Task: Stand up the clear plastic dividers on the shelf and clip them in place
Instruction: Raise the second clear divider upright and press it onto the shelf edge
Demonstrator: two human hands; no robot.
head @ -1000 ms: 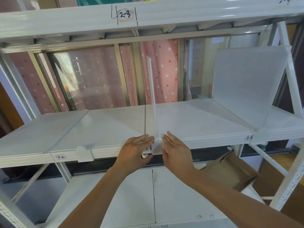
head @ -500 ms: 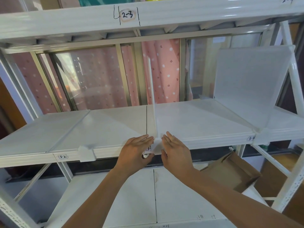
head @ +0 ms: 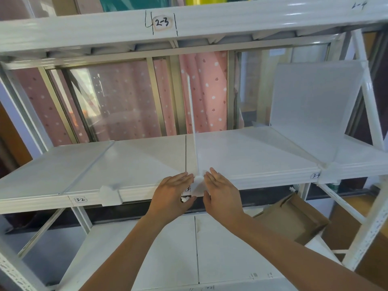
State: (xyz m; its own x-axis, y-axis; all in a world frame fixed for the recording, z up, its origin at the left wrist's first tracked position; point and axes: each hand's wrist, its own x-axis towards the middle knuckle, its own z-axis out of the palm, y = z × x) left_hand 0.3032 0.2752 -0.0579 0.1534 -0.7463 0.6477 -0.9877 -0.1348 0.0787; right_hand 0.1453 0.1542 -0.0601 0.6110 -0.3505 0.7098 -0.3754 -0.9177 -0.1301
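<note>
Clear left divider (head: 63, 166) flat on shelf (head: 252, 156), clip (head: 110, 195) seated. Left hand (head: 172, 194), right hand (head: 222, 194), fingers straight, press middle divider's clip (head: 198, 186); divider (head: 192, 122) upright. Uneven push could skew it. Right divider (head: 310, 106) leans.

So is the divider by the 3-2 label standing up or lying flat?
Lying flat: the left divider rests on the shelf, unlike the upright middle divider.

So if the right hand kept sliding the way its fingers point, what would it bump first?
Probably the upright divider: the right hand points up-left toward its base, fingertips almost at the clip.
</note>
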